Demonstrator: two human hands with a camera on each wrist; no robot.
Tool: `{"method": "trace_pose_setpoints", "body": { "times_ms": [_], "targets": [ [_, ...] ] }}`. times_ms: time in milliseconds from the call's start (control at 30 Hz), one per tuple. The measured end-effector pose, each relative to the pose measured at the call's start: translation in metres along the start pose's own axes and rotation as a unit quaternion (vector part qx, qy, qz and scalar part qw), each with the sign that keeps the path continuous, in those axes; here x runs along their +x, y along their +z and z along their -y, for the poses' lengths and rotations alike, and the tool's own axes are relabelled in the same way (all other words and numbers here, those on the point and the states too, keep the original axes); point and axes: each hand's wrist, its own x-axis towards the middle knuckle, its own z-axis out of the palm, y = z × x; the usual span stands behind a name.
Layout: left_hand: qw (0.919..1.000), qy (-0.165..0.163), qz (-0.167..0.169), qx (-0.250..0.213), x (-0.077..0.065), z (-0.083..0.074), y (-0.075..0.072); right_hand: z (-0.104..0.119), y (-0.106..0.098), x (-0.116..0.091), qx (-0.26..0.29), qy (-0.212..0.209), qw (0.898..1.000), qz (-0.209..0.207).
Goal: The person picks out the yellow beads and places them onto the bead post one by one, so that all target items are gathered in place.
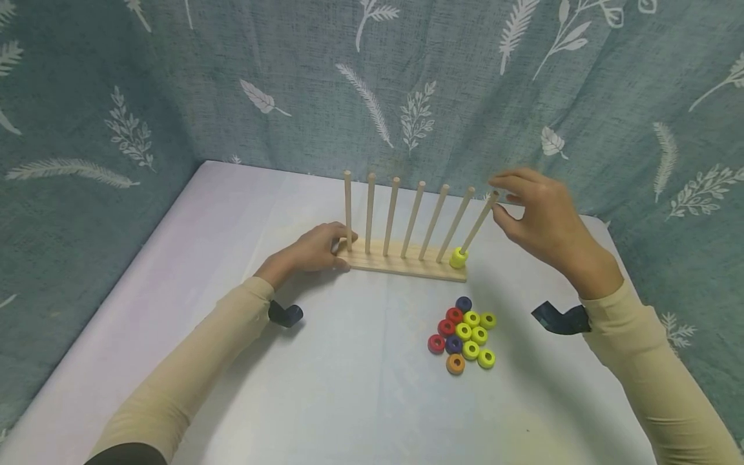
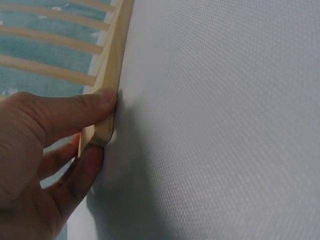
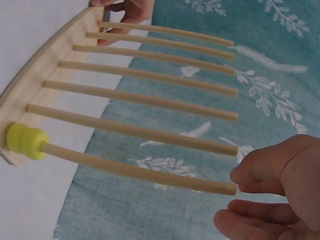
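My left hand (image 1: 316, 248) holds the left end of a wooden peg rack (image 1: 401, 263), a long base with a row of several upright pegs. In the left wrist view, the thumb and fingers (image 2: 87, 165) pinch that end of the base. Two yellow rings (image 3: 27, 141) are stacked at the foot of the rightmost peg (image 3: 135, 173); the other pegs are bare. At the top of this rightmost peg hovers my right hand (image 1: 543, 216), thumb and fingers parted around the tip, with nothing held between them.
In front of the rack's right end lies a cluster of loose rings on the white table (image 1: 325, 394): several yellow rings (image 1: 471, 350), red rings (image 1: 446, 327), dark blue-purple rings (image 1: 454, 344) and one orange ring (image 1: 456, 364). A leaf-patterned teal curtain (image 1: 314, 84) hangs behind and at both sides.
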Motion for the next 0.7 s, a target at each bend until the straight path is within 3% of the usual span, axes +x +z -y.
{"method": "trace_pose_setpoints", "body": {
  "times_ms": [467, 700],
  "targets": [
    [0.9999, -0.015, -0.002, 0.001, 0.0, -0.001, -0.002, 0.002, -0.004, -0.003, -0.005, 0.02, 1.0, -0.003],
    [1.0, -0.002, -0.006, -0.003, 0.0, 0.002, 0.001, 0.004, -0.011, -0.014, 0.007, 0.024, 1.0, -0.014]
  ]
}}
